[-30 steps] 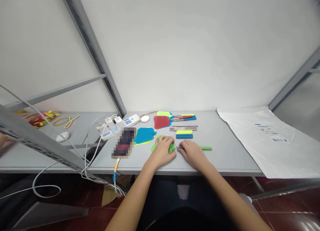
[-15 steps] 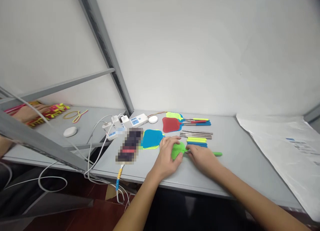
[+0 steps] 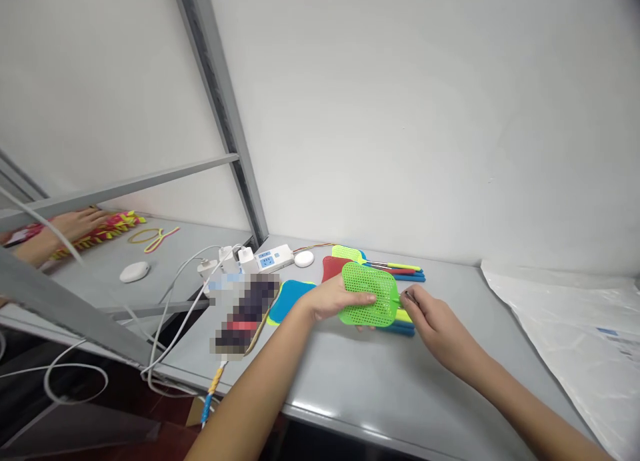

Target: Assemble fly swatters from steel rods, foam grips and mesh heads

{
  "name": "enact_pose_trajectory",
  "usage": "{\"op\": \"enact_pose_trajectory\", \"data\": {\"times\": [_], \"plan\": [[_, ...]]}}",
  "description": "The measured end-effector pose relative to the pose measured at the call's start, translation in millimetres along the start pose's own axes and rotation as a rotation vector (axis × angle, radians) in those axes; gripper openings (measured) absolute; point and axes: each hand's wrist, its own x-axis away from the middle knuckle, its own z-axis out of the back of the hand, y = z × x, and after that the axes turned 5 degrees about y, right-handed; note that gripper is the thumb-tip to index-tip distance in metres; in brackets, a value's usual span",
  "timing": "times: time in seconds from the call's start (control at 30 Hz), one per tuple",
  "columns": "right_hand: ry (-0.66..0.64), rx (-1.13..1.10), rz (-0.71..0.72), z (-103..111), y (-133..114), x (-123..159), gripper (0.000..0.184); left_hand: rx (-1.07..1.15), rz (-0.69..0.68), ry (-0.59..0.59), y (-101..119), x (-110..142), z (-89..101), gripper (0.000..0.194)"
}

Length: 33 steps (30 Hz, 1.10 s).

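Observation:
My left hand (image 3: 333, 300) grips the green mesh head of a fly swatter (image 3: 373, 291), thumb across the front and fingers behind. The head is raised and faces me. At its neck, my right hand (image 3: 425, 314) is closed with thumb and fingers pinched together; the rest of the swatter's shaft and handle is hidden by that hand. Behind the green head lie yellow and blue handle grips (image 3: 403, 329), partly covered. Blue and yellow swatter heads (image 3: 293, 300) are stacked to the left, beside my forearm. Farther back rest a red swatter (image 3: 336, 266) and a yellow swatter (image 3: 349, 253), with blue ones among them.
A phone (image 3: 247, 318) with a cable lies at the left of the grey table (image 3: 360, 388). Power strips (image 3: 274, 258) and a round white device (image 3: 303, 258) sit behind. White plastic sheeting (image 3: 565, 321) covers the right side. Past the metal frame, another person's hand (image 3: 75, 226) touches colourful strips.
The green swatter's head has been lifted off the table and turned toward me. My left hand now wraps the head; my right hand has moved right and stays at the neck.

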Motion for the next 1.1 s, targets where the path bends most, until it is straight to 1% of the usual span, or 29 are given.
{"op": "enact_pose_trajectory", "data": {"times": [0.07, 0.13, 0.2, 0.27, 0.4, 0.53, 0.7, 0.8, 0.93, 1.1], "plan": [[-0.037, -0.007, -0.014, 3.9, 9.4, -0.5, 0.029, -0.024, 0.013, -0.004, 1.0, -9.1, -0.7, 0.047], [-0.080, 0.009, -0.009, 7.3, 18.2, 0.5, 0.029, -0.016, 0.005, 0.034, -2.1, -15.1, 0.5, 0.046], [-0.101, 0.047, 0.026, 9.0, 25.0, 1.8, 0.029, -0.010, 0.004, 0.070, -7.3, -17.7, 2.6, 0.043], [-0.091, 0.096, 0.091, 7.7, 30.3, 2.5, 0.030, -0.018, 0.005, 0.095, -12.1, -17.9, 4.4, 0.041], [-0.033, 0.234, 0.229, -1.7, 40.8, 2.1, 0.031, -0.063, 0.010, 0.119, -16.3, -15.3, 5.2, 0.038], [0.015, 0.320, 0.302, -9.2, 49.5, 4.1, 0.033, -0.104, 0.005, 0.099, -15.0, -15.1, 2.4, 0.031], [0.047, 0.384, 0.279, -12.0, 52.7, 12.1, 0.032, -0.158, 0.011, 0.080, -13.6, -17.1, -2.0, 0.029], [0.052, 0.464, 0.299, -12.8, 52.9, 15.9, 0.032, -0.195, 0.026, 0.073, -13.2, -17.4, -4.0, 0.028], [0.002, 0.528, 0.315, -12.0, 53.6, 17.5, 0.033, -0.227, 0.059, 0.082, -13.5, -19.0, -8.3, 0.027], [-0.069, 0.537, 0.271, -11.6, 53.5, 17.9, 0.035, -0.201, 0.081, 0.064, -15.9, -24.2, -16.8, 0.030]]}}
